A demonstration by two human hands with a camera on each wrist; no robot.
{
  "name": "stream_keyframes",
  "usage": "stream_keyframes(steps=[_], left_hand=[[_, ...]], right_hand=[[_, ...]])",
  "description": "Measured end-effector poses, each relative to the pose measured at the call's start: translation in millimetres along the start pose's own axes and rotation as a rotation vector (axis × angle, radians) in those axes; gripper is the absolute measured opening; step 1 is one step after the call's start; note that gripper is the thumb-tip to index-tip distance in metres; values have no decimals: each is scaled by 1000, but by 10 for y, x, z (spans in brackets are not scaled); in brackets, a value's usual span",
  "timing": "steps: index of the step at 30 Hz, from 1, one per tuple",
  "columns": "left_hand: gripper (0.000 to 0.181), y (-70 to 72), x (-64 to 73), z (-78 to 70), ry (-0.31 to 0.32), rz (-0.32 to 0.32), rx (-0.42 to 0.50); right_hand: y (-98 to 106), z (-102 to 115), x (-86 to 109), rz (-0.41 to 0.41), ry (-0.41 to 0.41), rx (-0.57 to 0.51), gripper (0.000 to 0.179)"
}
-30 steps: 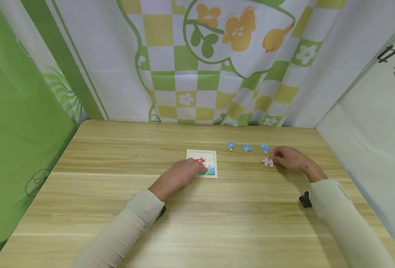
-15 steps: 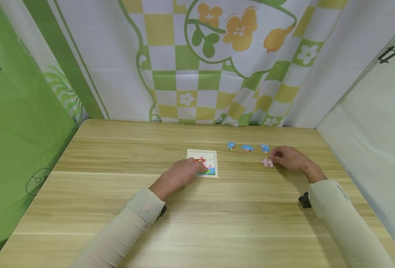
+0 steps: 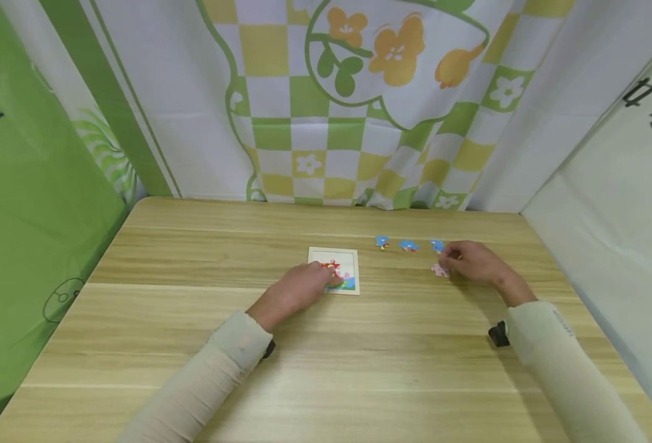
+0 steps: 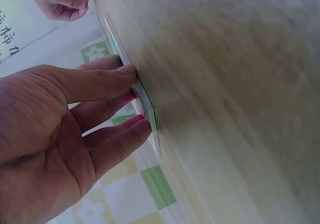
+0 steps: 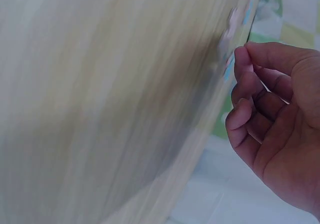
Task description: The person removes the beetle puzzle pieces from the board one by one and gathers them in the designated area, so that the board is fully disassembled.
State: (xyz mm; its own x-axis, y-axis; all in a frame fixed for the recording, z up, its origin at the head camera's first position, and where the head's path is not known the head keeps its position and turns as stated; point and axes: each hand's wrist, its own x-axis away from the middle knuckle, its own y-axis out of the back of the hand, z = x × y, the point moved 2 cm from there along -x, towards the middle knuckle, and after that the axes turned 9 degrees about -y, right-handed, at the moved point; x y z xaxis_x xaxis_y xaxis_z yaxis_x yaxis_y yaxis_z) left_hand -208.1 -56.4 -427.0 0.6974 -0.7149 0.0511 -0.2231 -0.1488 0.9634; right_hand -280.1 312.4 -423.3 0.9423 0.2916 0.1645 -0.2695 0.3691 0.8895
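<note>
In the head view my left hand (image 3: 299, 287) reaches over a small pale-framed puzzle board (image 3: 357, 284), its fingertips on the printed pieces. The left wrist view shows the fingers spread along the thin board (image 4: 147, 102). Red, green and blue pieces fill the board's lower part; my fingers hide some of them. A pink puzzle piece (image 3: 439, 271) lies on the table under the fingertips of my right hand (image 3: 474, 261). In the right wrist view that hand's fingers are curled, thumb and index tips together, with nothing visible between them, close by the pink piece (image 5: 231, 27).
Behind the pink piece lie three blue puzzle pieces, the left one (image 3: 382, 242), the middle one (image 3: 408, 245) and the right one (image 3: 437, 245). The wooden table (image 3: 348, 363) ends at a checkered curtain (image 3: 326, 132). Fabric walls stand at both sides.
My right hand has shifted slightly left, so its fingertips now overlap the pink puzzle piece. My left hand has stayed on the board.
</note>
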Motion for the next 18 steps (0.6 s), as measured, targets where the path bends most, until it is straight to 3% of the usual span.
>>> stream_keyframes(steps=[7, 12, 18], left_hand=[[43, -3, 19, -15, 12, 21, -37], [42, -7, 2, 1, -5, 40, -53], [46, 12, -10, 21, -19, 42, -70]], right_hand=[[-129, 415, -44, 21, 102, -70, 11], [-279, 734, -105, 17, 239, -54, 6], [-421, 1058, -180, 51, 337, -42, 5]])
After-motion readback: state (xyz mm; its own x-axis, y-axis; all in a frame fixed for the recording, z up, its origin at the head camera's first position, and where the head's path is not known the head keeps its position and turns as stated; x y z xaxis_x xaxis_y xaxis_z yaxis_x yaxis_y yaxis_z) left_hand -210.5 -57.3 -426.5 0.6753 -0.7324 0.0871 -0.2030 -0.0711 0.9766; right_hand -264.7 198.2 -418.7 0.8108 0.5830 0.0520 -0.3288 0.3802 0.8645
